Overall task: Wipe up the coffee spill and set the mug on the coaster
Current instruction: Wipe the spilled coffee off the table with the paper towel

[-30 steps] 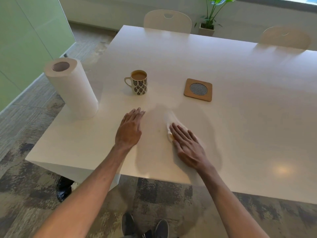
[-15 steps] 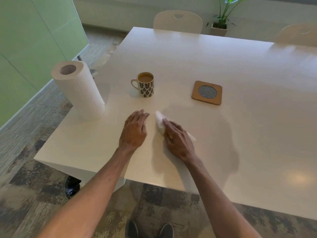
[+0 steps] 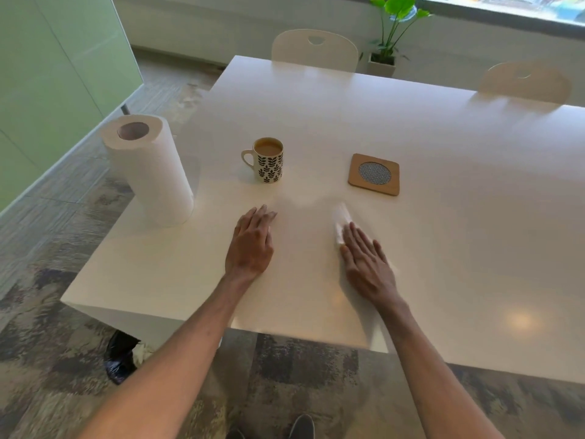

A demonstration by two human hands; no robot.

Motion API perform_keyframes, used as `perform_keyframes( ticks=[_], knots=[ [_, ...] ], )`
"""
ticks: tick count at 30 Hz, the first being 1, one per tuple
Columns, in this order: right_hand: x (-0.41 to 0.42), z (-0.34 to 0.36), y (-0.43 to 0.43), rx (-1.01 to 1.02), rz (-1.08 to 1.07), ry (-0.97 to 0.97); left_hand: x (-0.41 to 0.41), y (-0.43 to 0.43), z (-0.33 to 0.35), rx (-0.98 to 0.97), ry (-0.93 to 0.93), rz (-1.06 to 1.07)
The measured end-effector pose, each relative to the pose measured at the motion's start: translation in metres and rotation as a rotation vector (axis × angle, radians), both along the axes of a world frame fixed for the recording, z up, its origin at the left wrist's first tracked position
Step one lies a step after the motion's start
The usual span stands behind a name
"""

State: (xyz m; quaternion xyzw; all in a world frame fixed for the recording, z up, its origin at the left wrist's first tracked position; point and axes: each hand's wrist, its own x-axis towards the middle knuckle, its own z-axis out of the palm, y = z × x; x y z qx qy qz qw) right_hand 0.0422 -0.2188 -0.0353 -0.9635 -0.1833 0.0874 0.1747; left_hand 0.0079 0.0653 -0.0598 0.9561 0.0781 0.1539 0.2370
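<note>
The right hand point(image 3: 367, 264) lies flat on the glossy white tabletop point(image 3: 443, 137), palm down and fingers straight and together, pointing away from the person and a little to the left. It holds nothing in a grip. Its fingertips press down on a small crumpled white paper towel point(image 3: 341, 223), which sticks out beyond them. The towel's long axis runs roughly the same way the fingers point. The forearm reaches in from the near table edge, and the picture is blurred around this hand.

The left hand point(image 3: 250, 245) is just to the left, apart from the right hand. It is also spread flat with relaxed fingers and rests on the table as a brace.

The patch of table between and just beyond the two hands has a faint sheen. I cannot tell whether any coffee is left there.

Straight ahead of the left fingertips, near but not touching, the white ceramic mug with a black leaf pattern point(image 3: 269, 160) stands upright. It is nearly full of milky coffee, and its handle faces left, away from the right hand. The left hand is the nearer one to the mug.

Ahead of the right hand and slightly to its right lies the square wooden coaster with a round grey mesh centre point(image 3: 374, 174), with nothing on it. The mug's trip to the coaster would therefore run left to right across the front of both hands. With the mug this full, I judge the carry needs a level, slow lift.

Farther left of the left hand stands a tall white paper-towel roll point(image 3: 148, 172).
</note>
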Motion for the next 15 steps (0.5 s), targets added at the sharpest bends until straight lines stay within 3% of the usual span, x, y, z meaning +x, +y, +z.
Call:
perform_keyframes(
  ticks=[5,15],
  knots=[
    [0.022,0.007,0.042,0.031,-0.041,0.105,0.003,0.000,0.003,-0.011,-0.016,0.023],
    [-0.049,-0.002,0.090,0.024,0.300,-0.002,0.005,0.003,0.001,-0.006,0.010,-0.005]
  ],
)
